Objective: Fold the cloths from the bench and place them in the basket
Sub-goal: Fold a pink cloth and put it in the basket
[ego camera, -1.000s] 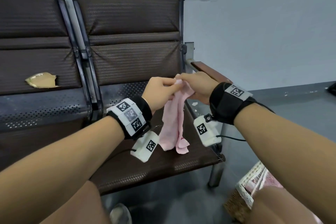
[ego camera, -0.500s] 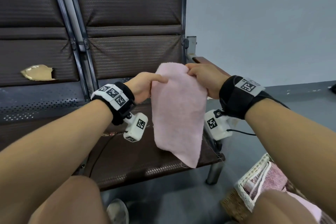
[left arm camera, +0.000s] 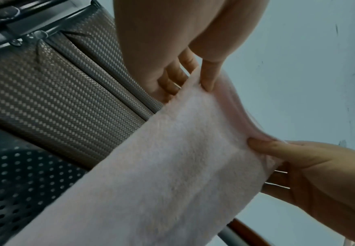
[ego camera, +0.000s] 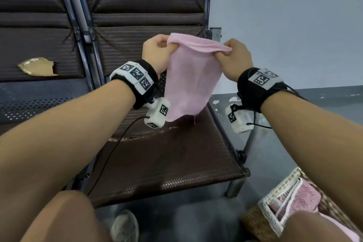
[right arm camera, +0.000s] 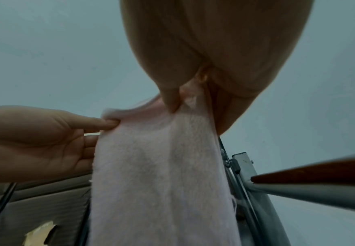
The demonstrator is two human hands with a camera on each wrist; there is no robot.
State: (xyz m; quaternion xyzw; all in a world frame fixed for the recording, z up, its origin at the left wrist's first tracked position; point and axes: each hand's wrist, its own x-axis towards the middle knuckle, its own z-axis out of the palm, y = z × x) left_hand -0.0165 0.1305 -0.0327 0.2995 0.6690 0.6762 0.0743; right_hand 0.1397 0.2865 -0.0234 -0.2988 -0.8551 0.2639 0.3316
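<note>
Hands' grip pinches pink cloth (ego camera: 193,76) corners; basket (ego camera: 275,216) only in head view.

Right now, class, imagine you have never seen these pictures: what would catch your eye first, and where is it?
First, the pink cloth, hanging in the air above the brown bench seat, its top edge pinched by the left hand and the right hand. Next, the wicker basket on the floor at lower right, already holding pink cloths. Then the torn patch in the left backrest.

grey wall (ego camera: 294,25), grey floor (ego camera: 324,108), shoe (ego camera: 124,226)
</note>
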